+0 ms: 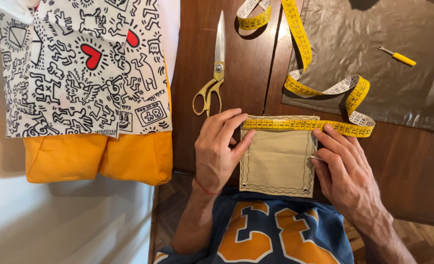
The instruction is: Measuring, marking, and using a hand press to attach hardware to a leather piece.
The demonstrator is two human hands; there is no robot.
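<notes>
Beige fabric pocket point(278, 161), wavy-stitched border, two rivets at lower corners, lies flat at the wooden table point(249, 58) edge. Left hand point(217, 149) and right hand point(344, 168), fingers extended, press yellow tape measure point(295, 124) along its top edge.

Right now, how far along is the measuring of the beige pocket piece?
Done: the beige pocket piece lies flat on the wooden table, and the yellow tape measure is stretched along its top edge. In hand: the left hand pins the tape's start, the right hand presses its other side. Left: the gold-handled scissors lie untouched above.
</notes>
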